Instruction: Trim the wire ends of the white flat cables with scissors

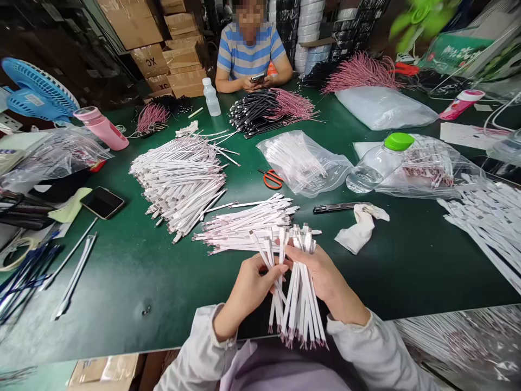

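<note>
Both my hands are at the table's near edge with short white flat cables [299, 293], whose connectors point up and whose bare pinkish wire ends hang down. My right hand [325, 271] is closed round a thick bunch of them, thumb near the connectors. With my left hand [254, 282] I pinch a few cables, which fan out beside the bunch; some fingers are hidden behind them. Just beyond lies a flat pile of white cables [248, 222], and farther left a larger heap of them [183, 179].
Orange-handled scissors [272, 179], a utility knife [340, 207], a white cloth [360, 228], a bagged cable bundle [301, 160] and a green-capped bottle [376, 163] lie around. A phone [101, 202] is at left. Across the table a person [252, 54] holds a phone.
</note>
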{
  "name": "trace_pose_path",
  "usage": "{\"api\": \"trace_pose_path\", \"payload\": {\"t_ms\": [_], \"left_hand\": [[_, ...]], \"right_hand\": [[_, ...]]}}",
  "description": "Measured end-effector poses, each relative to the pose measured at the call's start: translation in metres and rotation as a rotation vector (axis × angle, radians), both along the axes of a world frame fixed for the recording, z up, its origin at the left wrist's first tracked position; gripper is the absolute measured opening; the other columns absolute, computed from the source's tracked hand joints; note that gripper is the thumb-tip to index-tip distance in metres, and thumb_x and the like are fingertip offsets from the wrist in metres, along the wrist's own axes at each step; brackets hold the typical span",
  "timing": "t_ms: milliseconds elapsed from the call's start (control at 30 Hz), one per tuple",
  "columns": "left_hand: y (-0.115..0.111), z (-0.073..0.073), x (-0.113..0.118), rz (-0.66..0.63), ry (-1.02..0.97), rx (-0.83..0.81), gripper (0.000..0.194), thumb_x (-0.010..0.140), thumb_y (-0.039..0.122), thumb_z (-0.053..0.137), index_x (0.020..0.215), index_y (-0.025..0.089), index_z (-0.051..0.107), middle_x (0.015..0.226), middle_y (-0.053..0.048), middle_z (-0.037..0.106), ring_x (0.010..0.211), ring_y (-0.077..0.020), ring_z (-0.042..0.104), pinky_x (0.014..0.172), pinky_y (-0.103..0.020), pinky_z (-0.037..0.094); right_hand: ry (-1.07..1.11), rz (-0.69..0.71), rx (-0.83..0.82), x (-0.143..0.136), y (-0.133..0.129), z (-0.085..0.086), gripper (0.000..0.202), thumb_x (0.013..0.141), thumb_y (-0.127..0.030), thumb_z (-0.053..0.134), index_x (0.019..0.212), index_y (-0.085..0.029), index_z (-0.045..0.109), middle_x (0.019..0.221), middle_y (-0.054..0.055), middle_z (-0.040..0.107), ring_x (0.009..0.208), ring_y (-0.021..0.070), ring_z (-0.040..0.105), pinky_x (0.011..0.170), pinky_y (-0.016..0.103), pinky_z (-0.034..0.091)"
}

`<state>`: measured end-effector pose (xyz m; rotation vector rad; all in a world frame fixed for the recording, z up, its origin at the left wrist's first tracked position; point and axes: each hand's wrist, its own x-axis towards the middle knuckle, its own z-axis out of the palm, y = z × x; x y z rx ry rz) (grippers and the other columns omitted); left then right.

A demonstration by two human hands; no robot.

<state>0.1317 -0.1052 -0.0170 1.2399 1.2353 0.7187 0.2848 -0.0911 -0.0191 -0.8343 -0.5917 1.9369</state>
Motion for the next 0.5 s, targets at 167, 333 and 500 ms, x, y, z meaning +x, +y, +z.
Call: {"api": "trace_pose_path", "payload": {"t_ms": [167, 333, 500], "left_hand": [[-0.0003, 0.0012, 0.0020, 0.000, -0.029, -0.028, 0.042, 0.081, 0.049, 0.067, 0.096, 0.010, 0.072, 0.074, -0.004, 0.063, 0.047, -0.0085, 0.049, 0.049, -0.022, 0.042], [-0.0010, -0.0004, -0.0001, 0.049, -0.031, 0.075, 0.047, 0.092, 0.052, 0.049, 0.109, 0.012, 0.067, 0.082, -0.004, 0.060, 0.051, -0.0096, 0.055, 0.055, -0.025, 0.047], [0.0002, 0.0015, -0.0004, 0.087, -0.034, 0.074, 0.043, 0.089, 0.051, 0.053, 0.099, 0.013, 0.068, 0.079, -0.001, 0.057, 0.050, -0.0092, 0.055, 0.054, -0.024, 0.046]], "right_hand": [[-0.067, -0.013, -0.036, -0.0005, -0.0001, 0.0024, 0.031, 0.068, -0.039, 0.083, 0.081, -0.019, 0.064, 0.064, -0.001, 0.061, 0.049, 0.0165, 0.057, 0.046, 0.032, 0.048], [-0.133, -0.090, 0.030, 0.0009, 0.0022, -0.0001, 0.029, 0.066, -0.036, 0.085, 0.083, -0.018, 0.069, 0.073, 0.000, 0.065, 0.061, 0.0153, 0.059, 0.059, 0.031, 0.050], [-0.191, -0.166, 0.071, 0.0007, 0.0031, -0.0041, 0.025, 0.073, -0.040, 0.080, 0.088, -0.022, 0.070, 0.075, -0.001, 0.066, 0.067, 0.0173, 0.061, 0.070, 0.034, 0.049]]}}
